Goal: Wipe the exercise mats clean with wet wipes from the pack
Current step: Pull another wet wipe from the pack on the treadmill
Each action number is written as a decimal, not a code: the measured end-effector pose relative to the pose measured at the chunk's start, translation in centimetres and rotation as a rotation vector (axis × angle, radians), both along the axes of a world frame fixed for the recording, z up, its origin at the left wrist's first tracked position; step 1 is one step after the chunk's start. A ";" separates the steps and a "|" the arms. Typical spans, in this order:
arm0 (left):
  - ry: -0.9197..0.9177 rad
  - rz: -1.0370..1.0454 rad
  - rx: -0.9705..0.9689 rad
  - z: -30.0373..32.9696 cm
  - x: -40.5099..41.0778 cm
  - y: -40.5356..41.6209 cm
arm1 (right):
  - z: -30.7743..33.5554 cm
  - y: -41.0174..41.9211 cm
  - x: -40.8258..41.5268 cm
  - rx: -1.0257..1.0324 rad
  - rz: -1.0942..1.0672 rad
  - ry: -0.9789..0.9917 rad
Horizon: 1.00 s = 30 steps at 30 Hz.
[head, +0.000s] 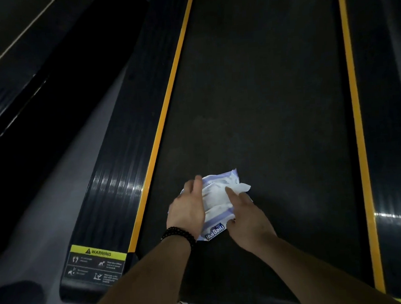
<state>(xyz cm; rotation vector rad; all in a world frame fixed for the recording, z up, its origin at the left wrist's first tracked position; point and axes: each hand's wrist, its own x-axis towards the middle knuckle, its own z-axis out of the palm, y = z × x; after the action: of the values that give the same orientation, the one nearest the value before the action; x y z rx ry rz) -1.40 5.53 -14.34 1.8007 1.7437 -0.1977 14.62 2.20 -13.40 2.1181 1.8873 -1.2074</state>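
A white and purple wet wipes pack lies on the black belt-like mat, near its front end. My left hand, with a dark bead bracelet at the wrist, lies over the pack's left side, its blurred fingers reaching the far left corner. My right hand is on the pack's right side, index finger stretched across the top and thumb at the near edge. A white wet wipe sticks out at the pack's right, beside my right fingers, which seem to pinch it.
Yellow stripes run along both sides of the mat, with glossy black side rails outside them. A yellow warning label sits on the left rail's near end. Grey floor lies to the left, another dark machine beyond it.
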 end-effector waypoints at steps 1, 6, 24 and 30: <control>-0.038 0.017 0.010 -0.2 -0.1 -0.2 | -0.1 0.2 0.0 0.030 -0.041 0.010; -0.102 0.056 0.047 -0.8 -0.5 -1.4 | 0.2 1.3 0.4 0.210 -0.025 -0.258; 0.040 -0.046 0.002 -1.8 -0.6 -2.2 | 1.2 3.1 0.3 0.299 0.125 -0.173; 0.096 -0.178 0.002 -2.1 -0.1 -2.4 | 1.8 2.9 0.4 0.361 0.030 -0.082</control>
<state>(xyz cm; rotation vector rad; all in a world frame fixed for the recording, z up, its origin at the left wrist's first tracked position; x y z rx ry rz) -1.47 3.11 -16.45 1.9771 1.6475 -0.3615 14.98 5.11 -11.60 2.2508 2.2291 -0.8078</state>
